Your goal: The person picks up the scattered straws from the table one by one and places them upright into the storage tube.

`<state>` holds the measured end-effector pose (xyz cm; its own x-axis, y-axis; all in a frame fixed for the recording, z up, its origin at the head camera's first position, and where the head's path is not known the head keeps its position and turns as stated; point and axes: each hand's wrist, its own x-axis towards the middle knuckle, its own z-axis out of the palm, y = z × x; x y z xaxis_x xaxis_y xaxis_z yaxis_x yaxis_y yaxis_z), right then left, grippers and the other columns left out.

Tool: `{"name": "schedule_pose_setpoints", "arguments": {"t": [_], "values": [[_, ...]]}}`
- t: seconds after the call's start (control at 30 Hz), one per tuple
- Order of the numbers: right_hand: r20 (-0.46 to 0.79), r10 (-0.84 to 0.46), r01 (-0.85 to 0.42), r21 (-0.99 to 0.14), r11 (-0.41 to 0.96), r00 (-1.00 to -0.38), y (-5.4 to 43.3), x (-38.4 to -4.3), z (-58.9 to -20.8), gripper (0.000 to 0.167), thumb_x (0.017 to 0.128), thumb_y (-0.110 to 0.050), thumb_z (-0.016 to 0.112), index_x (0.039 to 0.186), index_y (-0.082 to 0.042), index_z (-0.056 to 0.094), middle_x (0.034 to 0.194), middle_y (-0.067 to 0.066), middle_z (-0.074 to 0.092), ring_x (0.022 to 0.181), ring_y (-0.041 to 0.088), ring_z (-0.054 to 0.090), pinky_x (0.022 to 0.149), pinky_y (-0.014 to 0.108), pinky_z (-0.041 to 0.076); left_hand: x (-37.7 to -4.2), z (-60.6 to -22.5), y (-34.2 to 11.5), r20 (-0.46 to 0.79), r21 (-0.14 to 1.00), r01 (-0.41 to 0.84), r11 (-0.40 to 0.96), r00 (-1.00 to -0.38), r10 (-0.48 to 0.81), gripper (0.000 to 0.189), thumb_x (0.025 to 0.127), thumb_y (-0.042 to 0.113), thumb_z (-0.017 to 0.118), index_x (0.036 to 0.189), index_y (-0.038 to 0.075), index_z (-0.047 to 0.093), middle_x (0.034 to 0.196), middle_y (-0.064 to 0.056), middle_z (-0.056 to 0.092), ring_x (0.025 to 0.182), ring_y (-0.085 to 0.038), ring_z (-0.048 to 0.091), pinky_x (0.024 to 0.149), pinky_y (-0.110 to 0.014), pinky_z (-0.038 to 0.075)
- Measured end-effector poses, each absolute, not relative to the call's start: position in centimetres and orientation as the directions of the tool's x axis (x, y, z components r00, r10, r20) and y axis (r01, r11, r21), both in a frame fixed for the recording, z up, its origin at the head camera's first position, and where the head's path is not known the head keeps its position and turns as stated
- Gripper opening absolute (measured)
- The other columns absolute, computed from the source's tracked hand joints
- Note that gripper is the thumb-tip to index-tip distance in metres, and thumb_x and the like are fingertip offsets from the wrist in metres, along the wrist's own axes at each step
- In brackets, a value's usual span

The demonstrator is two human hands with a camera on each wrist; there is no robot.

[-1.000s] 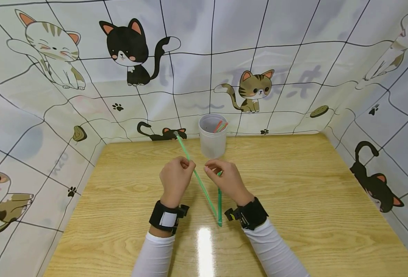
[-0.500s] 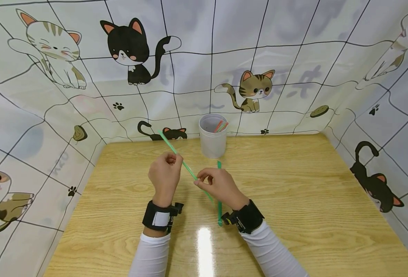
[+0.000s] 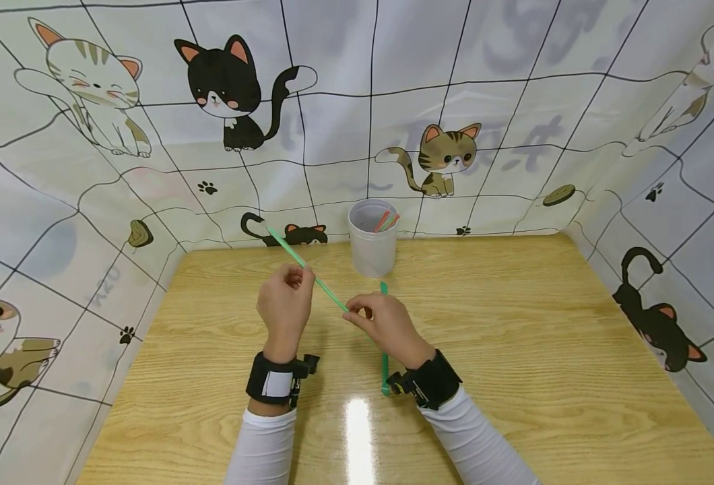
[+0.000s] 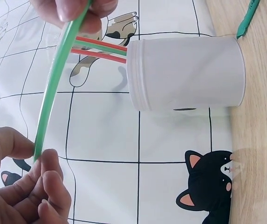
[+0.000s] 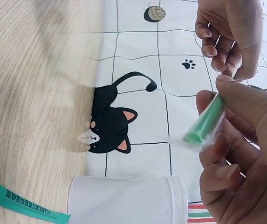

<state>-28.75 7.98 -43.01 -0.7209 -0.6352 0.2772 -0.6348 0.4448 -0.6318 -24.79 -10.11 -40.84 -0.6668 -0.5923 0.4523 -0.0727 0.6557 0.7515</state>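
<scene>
A light green drinking straw (image 3: 330, 292) is stretched slantwise above the table between both hands. My left hand (image 3: 284, 300) pinches it between thumb and fingers partway along. With thumb and fingertips, my right hand (image 3: 387, 327) pinches it near its lower right end. Clear film surrounds the straw's end (image 5: 203, 126) in the right wrist view. Under the right hand, a darker green flat strip (image 3: 384, 374) lies on the table; small dark printing shows on the strip (image 5: 23, 203) in the right wrist view, and the hand hides its middle in the head view.
A translucent white plastic cup (image 3: 372, 252) stands at the table's back edge, with red and green straws (image 3: 386, 221) leaning inside. Cat-printed cloth (image 3: 333, 121) walls the wooden table (image 3: 545, 350) at the back and sides.
The left hand has moved left and slightly back with the straw, whose far end swung left. The right hand, earlier apart from the straw, has come down and now pinches its lower part.
</scene>
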Motion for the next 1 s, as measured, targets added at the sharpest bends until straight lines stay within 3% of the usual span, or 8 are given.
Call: {"name": "schedule_pose_setpoints", "arguments": {"t": [0.3, 0.57, 0.83, 0.9, 1.0], "values": [[0.349, -0.609, -0.675, -0.576, 0.461, -0.713, 8.0, -28.7, -42.4, 0.014, 0.091, -0.024, 0.075, 0.101, -0.016, 0.079, 0.094, -0.004, 0.075, 0.075, 0.010, 0.054, 0.063, 0.021, 0.042, -24.4, -39.9, -10.3, 0.423, 0.830, 0.028, 0.557, -0.681, -0.597, 0.018, 0.093, 0.022, 0.068, 0.094, 0.005, 0.073, 0.087, -0.012, 0.074, 0.063, -0.016, 0.059, 0.054, -0.027, 0.039], [0.534, -0.595, -0.799, -0.439, 0.411, -0.600, 8.0, -29.5, -42.2, 0.010, 0.090, -0.020, 0.076, 0.099, -0.016, 0.077, 0.094, -0.003, 0.076, 0.076, 0.014, 0.060, 0.063, 0.022, 0.044, -23.4, -38.6, -10.2, 0.504, 0.842, 0.242, 0.482, -0.673, -0.542, 0.014, 0.094, 0.013, 0.070, 0.097, -0.001, 0.072, 0.091, -0.017, 0.075, 0.067, -0.001, 0.058, 0.059, -0.015, 0.044], [0.677, -0.561, -0.877, -0.328, 0.350, -0.477, 7.5, -30.8, -40.5, 0.014, 0.089, -0.020, 0.077, 0.100, -0.012, 0.077, 0.094, 0.000, 0.077, 0.085, 0.016, 0.068, 0.069, 0.028, 0.054, -22.7, -36.8, -9.7, 0.592, 0.804, 0.371, 0.464, -0.565, -0.574, 0.016, 0.093, 0.010, 0.071, 0.095, -0.006, 0.070, 0.084, -0.021, 0.073, 0.068, 0.002, 0.058, 0.059, -0.013, 0.045], [0.702, -0.550, -0.889, -0.305, 0.342, -0.452, 7.4, -31.2, -39.9, 0.014, 0.089, -0.020, 0.077, 0.101, -0.012, 0.077, 0.094, 0.001, 0.077, 0.087, 0.016, 0.068, 0.071, 0.029, 0.055, -22.6, -36.4, -9.5, 0.624, 0.781, 0.404, 0.476, -0.530, -0.574, 0.015, 0.092, 0.007, 0.071, 0.094, -0.007, 0.069, 0.081, -0.018, 0.072, 0.067, 0.002, 0.059, 0.058, -0.013, 0.044], [0.735, -0.529, -0.900, -0.277, 0.337, -0.425, 7.3, -31.7, -39.1, 0.015, 0.089, -0.019, 0.077, 0.102, -0.012, 0.077, 0.093, 0.002, 0.077, 0.088, 0.017, 0.069, 0.073, 0.030, 0.056, -22.4, -35.7, -9.1, 0.666, 0.746, 0.443, 0.497, -0.486, -0.567, 0.014, 0.091, 0.005, 0.071, 0.095, -0.008, 0.067, 0.082, -0.004, 0.071, 0.068, 0.002, 0.059, 0.057, -0.013, 0.043]]}}
